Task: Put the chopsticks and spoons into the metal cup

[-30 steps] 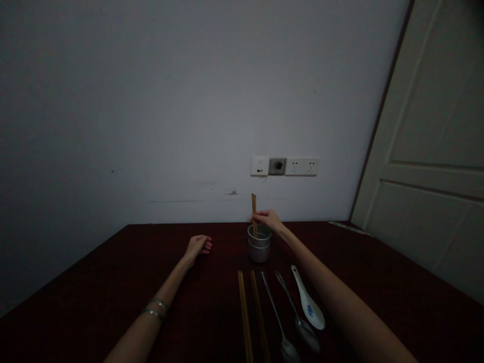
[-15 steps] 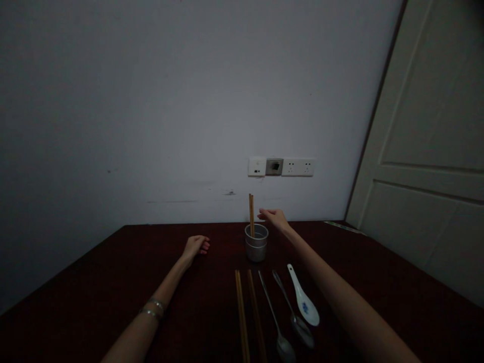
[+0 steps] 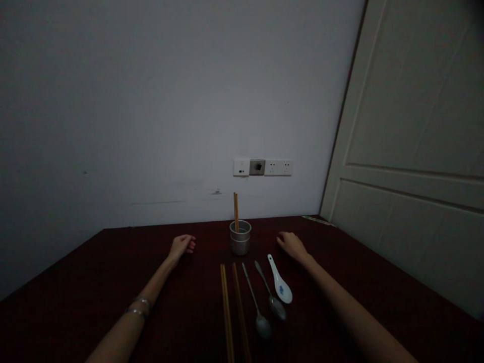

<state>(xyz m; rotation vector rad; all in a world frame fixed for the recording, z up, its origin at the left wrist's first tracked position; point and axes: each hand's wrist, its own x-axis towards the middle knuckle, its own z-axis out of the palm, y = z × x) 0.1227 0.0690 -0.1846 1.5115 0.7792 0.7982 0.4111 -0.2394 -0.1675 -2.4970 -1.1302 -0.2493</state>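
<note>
My left hand (image 3: 182, 246) rests on the dark red table, left of a metal cup (image 3: 240, 246). Its fingers are curled in, with nothing seen in them. On the cup's right, my right hand (image 3: 292, 245) lies palm down on the tabletop, empty, fingers loosely stretched. A pair of light wooden chopsticks (image 3: 236, 213) stands upright in the cup. In front of the cup lie another light pair of chopsticks (image 3: 226, 312), darker brown chopsticks (image 3: 241, 312), a long-handled metal spoon (image 3: 263, 326), a second metal spoon (image 3: 278, 308) and a white ceramic spoon (image 3: 283, 290) with a blue pattern.
The table (image 3: 151, 239) reaches back to a pale wall (image 3: 170, 101). Sockets and a switch plate (image 3: 278, 167) sit on the wall behind the cup. A panelled door (image 3: 412, 151) stands at the right. A thin strip (image 3: 317, 220) lies at the table's back right edge.
My right hand has moved from beside the upright chopsticks, right and down onto the table. The view has shifted slightly to the right. My left hand stays resting on the table.
</note>
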